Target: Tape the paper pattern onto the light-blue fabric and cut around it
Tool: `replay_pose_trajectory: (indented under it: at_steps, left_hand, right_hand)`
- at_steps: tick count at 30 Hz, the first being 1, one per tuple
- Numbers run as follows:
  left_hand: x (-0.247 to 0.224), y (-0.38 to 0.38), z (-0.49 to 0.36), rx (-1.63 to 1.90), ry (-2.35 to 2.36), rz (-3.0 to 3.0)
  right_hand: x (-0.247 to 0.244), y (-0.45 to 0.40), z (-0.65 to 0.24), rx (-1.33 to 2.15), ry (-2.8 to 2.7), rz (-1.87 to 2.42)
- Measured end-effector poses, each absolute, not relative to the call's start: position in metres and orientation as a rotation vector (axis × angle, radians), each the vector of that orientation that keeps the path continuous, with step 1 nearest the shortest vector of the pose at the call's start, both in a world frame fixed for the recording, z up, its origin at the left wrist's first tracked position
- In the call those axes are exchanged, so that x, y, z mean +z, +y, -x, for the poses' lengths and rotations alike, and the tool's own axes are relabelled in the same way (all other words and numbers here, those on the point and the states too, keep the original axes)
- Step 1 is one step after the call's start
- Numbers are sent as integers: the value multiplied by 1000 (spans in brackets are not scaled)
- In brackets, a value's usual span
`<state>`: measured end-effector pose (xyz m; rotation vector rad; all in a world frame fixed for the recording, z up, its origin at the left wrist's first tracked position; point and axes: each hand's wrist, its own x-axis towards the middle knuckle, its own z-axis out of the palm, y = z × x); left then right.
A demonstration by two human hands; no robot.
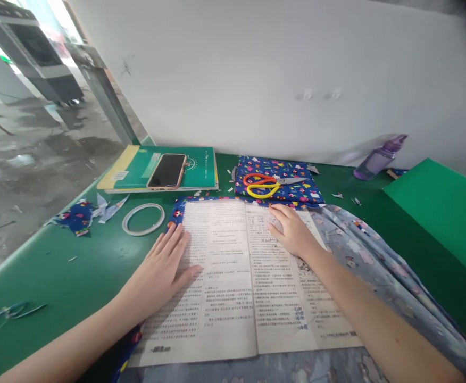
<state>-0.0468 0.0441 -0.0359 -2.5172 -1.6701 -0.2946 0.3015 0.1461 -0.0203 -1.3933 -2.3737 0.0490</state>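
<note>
An open book (pixel 229 276) with printed pages lies flat on patterned cloth, whose grey side (pixel 356 255) shows at the right and whose blue side edges the book's top and left. My left hand (pixel 167 266) rests with spread fingers on the left page near its outer edge. On the upper part of the right page lies my right hand (pixel 291 229), palm down, fingers apart, holding nothing. Scissors (pixel 271 184) with a red and a yellow handle lie beyond the book on folded blue cloth (pixel 300 194).
Around the book on the green table (pixel 93 287) are a tape roll (pixel 126 222), cloth scraps (pixel 77 217), a phone (pixel 168 171) on green books (pixel 137 159), a purple bottle (pixel 376 160) and a green sheet (pixel 440 207). A white wall (pixel 257 80) stands behind.
</note>
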Motion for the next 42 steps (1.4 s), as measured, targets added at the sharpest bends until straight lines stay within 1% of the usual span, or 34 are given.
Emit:
replay_pose_trajectory:
  at_steps: [20,33,42]
  left_hand:
    - [-38,54,39,-292,-1676,2494]
    - [-35,48,42,-271,-1644,2506]
    - [-36,46,42,-280,-1643,2509]
  right_hand:
    - [-22,153,-306,6,-2392,1365]
    - [-23,144,-303,-42,-2409,1482]
    - [-22,145,-311,-6,-2412,1421]
